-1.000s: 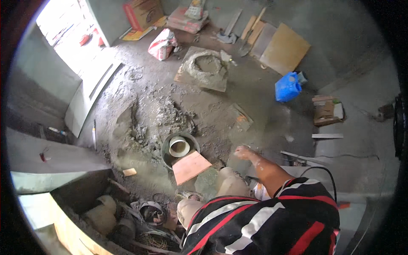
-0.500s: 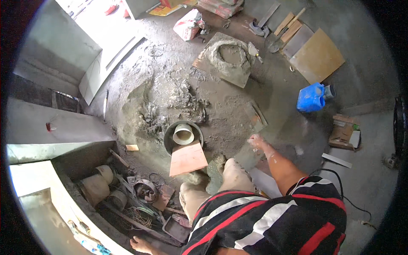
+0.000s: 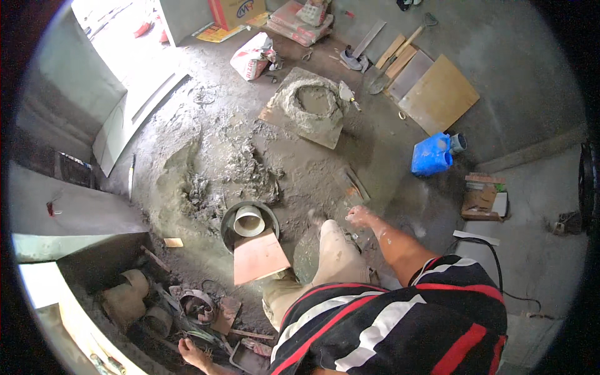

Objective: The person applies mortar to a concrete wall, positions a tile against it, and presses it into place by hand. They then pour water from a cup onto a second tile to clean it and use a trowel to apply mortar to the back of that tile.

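Note:
My right hand [image 3: 360, 217] hangs over the muddy floor beside my right knee, fingers curled in with nothing seen in them. Traces of dried grey mortar mark that forearm. At the lower left, my left hand [image 3: 194, 354] is held out empty above a recess full of clutter, its fingers loosely apart. Ahead of my legs stands a round dark basin [image 3: 273, 220] with a pale bucket [image 3: 249, 222] in it. A pinkish square board [image 3: 261, 257] leans on the basin's near rim. Neither hand touches these.
Wet mortar [image 3: 250, 162] spreads over the floor ahead. Farther off, a board [image 3: 325, 134] bears a mortar ring, near a trowel [image 3: 347, 92]. A blue jerrycan [image 3: 431, 155] and a cardboard box [image 3: 481, 200] stand right. Bags [image 3: 252, 57] lie at the back; a black cable [image 3: 497, 262] curves right.
My right leg has stepped forward, its foot blurred. My left hand has come farther forward into view. The whole scene has shifted leftward as my head turned.

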`<action>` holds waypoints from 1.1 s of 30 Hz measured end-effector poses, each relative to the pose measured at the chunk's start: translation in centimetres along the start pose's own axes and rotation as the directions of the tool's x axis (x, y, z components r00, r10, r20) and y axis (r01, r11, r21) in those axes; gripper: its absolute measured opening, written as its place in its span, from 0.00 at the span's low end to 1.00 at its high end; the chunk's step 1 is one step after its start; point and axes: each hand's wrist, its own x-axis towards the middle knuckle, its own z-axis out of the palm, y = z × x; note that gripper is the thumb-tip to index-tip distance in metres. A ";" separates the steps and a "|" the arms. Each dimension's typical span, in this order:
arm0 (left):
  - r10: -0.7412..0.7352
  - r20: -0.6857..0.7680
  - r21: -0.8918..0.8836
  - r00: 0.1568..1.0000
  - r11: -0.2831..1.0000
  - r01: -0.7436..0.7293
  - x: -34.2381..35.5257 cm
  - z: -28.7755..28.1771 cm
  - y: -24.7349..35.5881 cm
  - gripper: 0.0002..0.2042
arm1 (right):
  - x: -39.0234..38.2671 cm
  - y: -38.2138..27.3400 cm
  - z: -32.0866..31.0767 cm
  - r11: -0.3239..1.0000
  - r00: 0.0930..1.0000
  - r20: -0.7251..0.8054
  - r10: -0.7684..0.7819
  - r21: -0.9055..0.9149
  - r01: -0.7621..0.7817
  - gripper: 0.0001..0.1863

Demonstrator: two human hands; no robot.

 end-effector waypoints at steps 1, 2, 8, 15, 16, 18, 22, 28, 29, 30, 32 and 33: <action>-0.007 -0.070 0.013 0.998 1.000 0.008 -0.3 0.6 0.9 0.19 | 1.4 -0.1 -1.1 1.000 1.000 0.003 0.001 -0.002 -0.001 0.21; 0.002 -0.011 0.002 1.000 1.000 -0.002 1.1 -2.2 -1.9 0.18 | 4.1 -3.2 -1.4 0.998 0.998 -0.017 -0.064 -0.014 0.063 0.21; -0.207 0.197 0.092 0.958 0.977 0.192 -4.3 2.5 10.1 0.20 | 19.2 -0.4 -11.0 0.991 0.907 -0.416 0.060 0.134 -0.004 0.19; -0.163 0.509 0.280 0.845 0.960 0.017 -9.3 17.2 22.6 0.19 | 40.9 -1.6 -30.4 0.961 0.747 -0.665 -0.003 0.205 0.186 0.26; -0.164 0.559 0.315 0.813 0.949 -0.025 -9.5 19.0 24.6 0.19 | 42.4 -4.0 -32.9 0.945 0.776 -0.630 0.017 0.263 0.193 0.28; -0.107 0.694 0.330 0.712 0.926 -0.183 -9.0 24.1 27.9 0.19 | 48.3 -3.5 -37.4 0.996 0.683 -0.730 -0.002 0.056 0.063 0.24; 0.093 0.854 0.241 0.512 0.802 -0.546 -7.8 32.0 32.4 0.19 | 59.0 -4.7 -41.3 0.990 0.821 -0.572 0.005 0.117 0.075 0.30; -0.119 0.858 0.182 0.500 0.980 -0.080 -11.1 48.0 50.1 0.19 | 66.6 1.4 -41.6 0.959 0.806 -0.563 0.181 0.283 -0.018 0.27; -0.023 0.887 0.135 0.461 0.968 -0.211 -10.3 48.4 49.2 0.19 | 64.9 1.4 -39.3 0.911 0.711 -0.677 0.191 0.392 0.129 0.25; -0.049 0.878 0.160 0.476 0.968 -0.195 -10.6 48.6 49.4 0.19 | 63.0 0.6 -36.5 0.905 0.635 -0.738 0.226 0.401 0.143 0.22; -0.182 0.870 0.243 0.458 0.967 -0.077 -10.9 51.8 51.2 0.19 | 60.7 9.1 -32.3 0.733 0.601 -0.679 0.422 0.645 0.214 0.24; -0.219 0.854 0.262 0.471 0.965 -0.026 -10.8 52.3 50.1 0.19 | 59.5 12.3 -29.3 0.602 0.589 -0.621 0.517 0.753 0.267 0.24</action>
